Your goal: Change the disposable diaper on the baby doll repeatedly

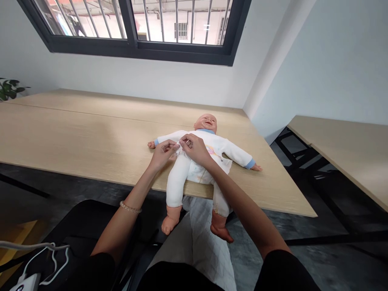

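A baby doll in a white outfit with blue cuffs and collar lies on its back on the table, arms spread, legs hanging over the front edge. Around its hips is a white, diaper-like piece, with a loose flap sticking out on the right side. Both hands meet at the left side of the doll's waist. My left hand is closed in a pinch on a thin white edge there. Close beside it, my right hand pinches the same white material. My fingers partly cover what they hold.
The wooden table stands against a wall under a barred window. A second table is at right. At lower left are a black chair, a white device with cables, and a plant farther back.
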`<state>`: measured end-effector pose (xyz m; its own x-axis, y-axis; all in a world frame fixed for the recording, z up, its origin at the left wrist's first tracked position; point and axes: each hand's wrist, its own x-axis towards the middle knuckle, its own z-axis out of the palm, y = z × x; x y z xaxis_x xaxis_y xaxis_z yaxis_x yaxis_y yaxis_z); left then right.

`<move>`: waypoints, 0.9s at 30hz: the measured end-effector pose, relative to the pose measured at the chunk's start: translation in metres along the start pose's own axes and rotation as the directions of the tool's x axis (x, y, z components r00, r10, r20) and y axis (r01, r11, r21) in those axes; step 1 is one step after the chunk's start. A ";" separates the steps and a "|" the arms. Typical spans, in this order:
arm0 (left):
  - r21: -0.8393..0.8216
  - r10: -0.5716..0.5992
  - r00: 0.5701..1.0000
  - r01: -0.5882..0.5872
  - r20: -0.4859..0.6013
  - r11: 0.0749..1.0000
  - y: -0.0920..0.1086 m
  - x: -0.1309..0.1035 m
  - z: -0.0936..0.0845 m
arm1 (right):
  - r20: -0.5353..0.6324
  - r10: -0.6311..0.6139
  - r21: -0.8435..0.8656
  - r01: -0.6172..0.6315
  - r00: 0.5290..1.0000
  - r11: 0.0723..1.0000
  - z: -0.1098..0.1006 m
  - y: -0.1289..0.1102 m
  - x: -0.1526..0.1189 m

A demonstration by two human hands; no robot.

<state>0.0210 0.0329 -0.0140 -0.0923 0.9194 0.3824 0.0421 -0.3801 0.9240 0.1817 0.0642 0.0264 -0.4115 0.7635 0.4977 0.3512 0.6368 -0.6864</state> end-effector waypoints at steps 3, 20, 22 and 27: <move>-0.005 -0.023 1.000 0.023 -0.011 1.000 0.001 -0.001 0.002 | -0.026 -0.011 -0.066 0.009 1.000 0.998 0.001 -0.001 0.000; -0.012 -0.065 0.998 0.065 -0.009 0.998 -0.002 -0.005 0.008 | -0.010 0.099 -0.044 -0.099 0.995 0.994 0.005 0.009 0.005; -0.018 -0.066 0.998 0.066 -0.018 0.998 -0.003 -0.007 0.007 | -0.001 0.091 0.021 -0.091 0.996 0.996 -0.004 0.001 0.000; -0.063 -0.123 0.992 0.120 -0.042 0.991 -0.002 -0.014 0.005 | -0.028 -0.127 0.269 0.130 0.992 0.954 -0.070 -0.062 -0.061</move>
<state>0.0272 0.0211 -0.0217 -0.1388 0.9539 0.2660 -0.0319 -0.2728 0.9616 0.2440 -0.0144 0.0758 -0.4288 0.6793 0.5955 0.0551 0.6777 -0.7333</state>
